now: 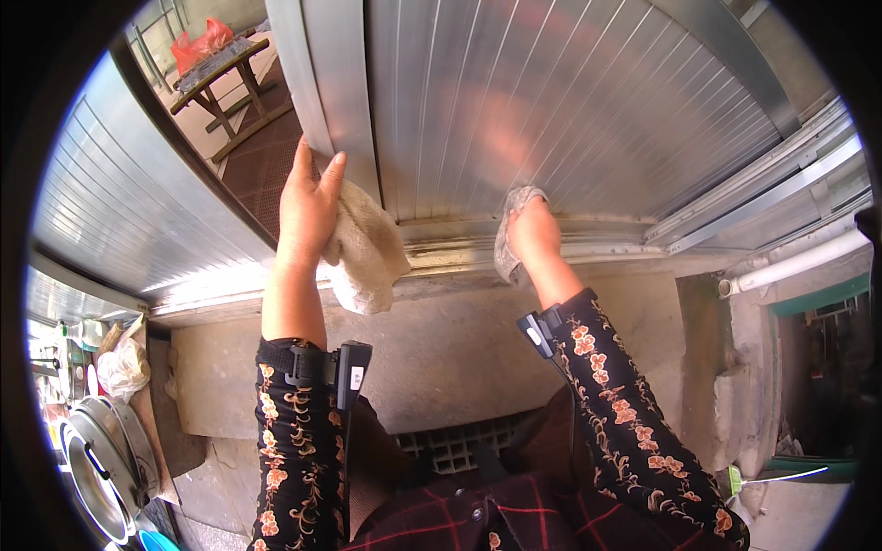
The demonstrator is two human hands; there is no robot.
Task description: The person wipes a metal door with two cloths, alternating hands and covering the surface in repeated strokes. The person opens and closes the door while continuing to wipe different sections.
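My left hand [308, 206] is at the free edge of a metal sliding door panel [348, 82], thumb and index finger pointing up along it. A beige terry cloth [365, 255] hangs from this hand over the lower corner of the panel. The other fingers are hidden behind the cloth and the edge. Farther right, my right hand [534, 231] grips a bunched grey cloth [513, 206]. That cloth lies against the bottom of the ribbed metal door [510, 117], just above the sill track [448, 255].
Through the opening stands a wooden bench [220, 76] with a red plastic bag [202, 45] on it. Below the door is a concrete step [441, 344]. Metal basins [103, 468] stand lower left; a white pipe [792, 260] runs along the right wall. A plastic grate [462, 441] lies below me.
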